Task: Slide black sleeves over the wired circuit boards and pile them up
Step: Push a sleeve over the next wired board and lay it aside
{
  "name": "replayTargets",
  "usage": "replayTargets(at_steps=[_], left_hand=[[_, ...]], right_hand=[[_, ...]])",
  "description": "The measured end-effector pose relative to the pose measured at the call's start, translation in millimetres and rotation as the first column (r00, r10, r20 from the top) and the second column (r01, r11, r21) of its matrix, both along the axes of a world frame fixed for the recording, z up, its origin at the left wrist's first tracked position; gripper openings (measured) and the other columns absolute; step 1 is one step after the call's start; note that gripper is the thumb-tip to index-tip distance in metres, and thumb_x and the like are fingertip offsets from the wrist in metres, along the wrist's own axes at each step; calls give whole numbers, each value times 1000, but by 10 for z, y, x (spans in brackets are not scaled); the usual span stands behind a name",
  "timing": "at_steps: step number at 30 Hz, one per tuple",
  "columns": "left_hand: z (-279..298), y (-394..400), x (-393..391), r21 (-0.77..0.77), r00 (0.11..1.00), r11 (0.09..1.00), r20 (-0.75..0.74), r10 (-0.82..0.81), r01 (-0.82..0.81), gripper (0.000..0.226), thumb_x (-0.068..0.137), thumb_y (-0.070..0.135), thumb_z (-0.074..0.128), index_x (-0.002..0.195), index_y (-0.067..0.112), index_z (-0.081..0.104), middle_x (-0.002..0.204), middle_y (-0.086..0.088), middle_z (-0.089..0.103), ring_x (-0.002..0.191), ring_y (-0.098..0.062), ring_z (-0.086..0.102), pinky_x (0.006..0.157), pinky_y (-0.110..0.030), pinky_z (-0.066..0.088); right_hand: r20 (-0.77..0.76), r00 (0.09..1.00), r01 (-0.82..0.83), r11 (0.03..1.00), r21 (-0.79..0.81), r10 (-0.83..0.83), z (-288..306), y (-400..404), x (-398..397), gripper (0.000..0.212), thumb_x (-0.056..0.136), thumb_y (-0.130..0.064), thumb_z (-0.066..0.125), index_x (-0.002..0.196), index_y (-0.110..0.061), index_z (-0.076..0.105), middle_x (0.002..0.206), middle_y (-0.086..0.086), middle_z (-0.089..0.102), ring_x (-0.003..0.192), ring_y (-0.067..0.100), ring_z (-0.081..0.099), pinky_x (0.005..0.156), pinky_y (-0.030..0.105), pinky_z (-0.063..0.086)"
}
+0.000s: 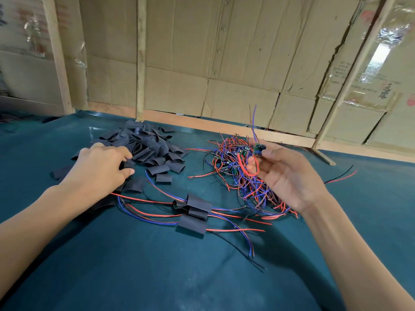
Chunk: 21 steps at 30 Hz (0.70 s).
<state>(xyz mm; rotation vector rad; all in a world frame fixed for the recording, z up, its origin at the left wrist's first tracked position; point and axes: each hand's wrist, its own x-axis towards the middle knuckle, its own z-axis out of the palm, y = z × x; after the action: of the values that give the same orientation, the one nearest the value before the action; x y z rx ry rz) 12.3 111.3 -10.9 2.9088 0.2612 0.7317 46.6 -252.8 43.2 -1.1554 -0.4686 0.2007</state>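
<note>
A heap of black sleeves [148, 147] lies at the back left of the green table. My left hand [101, 167] reaches into its near edge and pinches one black sleeve [127, 164] between thumb and fingers. My right hand [285, 173] is raised palm-up and pinches a small wired circuit board [258, 149], whose blue wire sticks up and red wire loops down. Behind it sits a tangle of wired boards [235, 167] with red, blue and black leads. Three sleeved boards [195, 214] lie piled in the middle, wires trailing both ways.
The green table mat [157, 277] stretches toward me. A cardboard wall with wooden battens [141, 63] closes the back edge. A loose red and black wire pair [341, 176] lies at the right. Stray sleeves [60, 171] sit left of the heap.
</note>
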Motion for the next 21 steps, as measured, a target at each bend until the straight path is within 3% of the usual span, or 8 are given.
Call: replayTargets(at_steps=[2,4,6,10,14,18,20,21], left_hand=[[57,-20,-29,-44,997,999,74,-23,27,37,89,40,68,119,19,68,108,-3,72,109,-32,55,92,-46,43],[122,-124,-96,-199,964,968,245,-101,152,39,92,36,65,126,19,64,110,-3,69,105,-26,56,97,-42,43],[184,-320,-189,-383,909,869,384,-161,315,42,96,32,60,137,24,56,116,6,61,107,-13,54,99,-28,38],[224,-770,-334,-544,867,681,389,-313,490,45,100,28,50,145,27,47,121,11,56,106,11,51,93,-4,34],[199,-993,-440,-605,799,525,405,-445,599,43,94,38,43,135,31,54,120,7,56,115,-6,56,96,-24,45],[145,-1044,-457,-681,773,406,398,-495,610,27,96,32,44,120,34,58,109,2,62,91,-2,62,77,-18,50],[119,-1080,-447,-771,776,274,409,-480,575,26,102,23,45,122,29,60,106,0,64,89,-8,64,75,-25,50],[120,-1111,-442,-831,781,154,418,-464,535,28,102,21,45,125,26,60,106,-4,62,90,-14,65,72,-30,50]], right_hand=[[-3,999,-52,999,-15,52,-22,43,-23,34,79,-1,60,109,2,74,82,16,69,79,25,71,81,35,59],[6,997,-83,997,-6,83,-42,104,-48,29,78,1,61,102,1,77,82,17,71,80,27,72,84,39,59],[9,995,-100,995,4,100,-60,193,-91,26,78,3,61,97,-1,78,83,17,72,81,29,73,85,42,59],[26,982,-185,982,-41,186,-98,391,-211,24,86,1,57,105,-5,72,108,22,70,90,36,73,79,45,59],[29,976,-213,975,-66,215,-108,529,-314,23,98,-11,52,120,-15,54,113,24,68,80,42,72,70,53,59],[2,992,-128,991,33,128,-135,640,-391,17,104,-8,41,114,-21,47,89,17,64,67,37,68,64,50,58],[30,998,-61,998,32,60,-167,689,-414,16,104,-6,40,113,-19,46,87,15,64,67,35,67,63,45,57],[53,998,-30,999,14,30,-184,708,-423,15,104,-6,42,113,-17,46,89,15,67,68,35,67,62,42,56]])
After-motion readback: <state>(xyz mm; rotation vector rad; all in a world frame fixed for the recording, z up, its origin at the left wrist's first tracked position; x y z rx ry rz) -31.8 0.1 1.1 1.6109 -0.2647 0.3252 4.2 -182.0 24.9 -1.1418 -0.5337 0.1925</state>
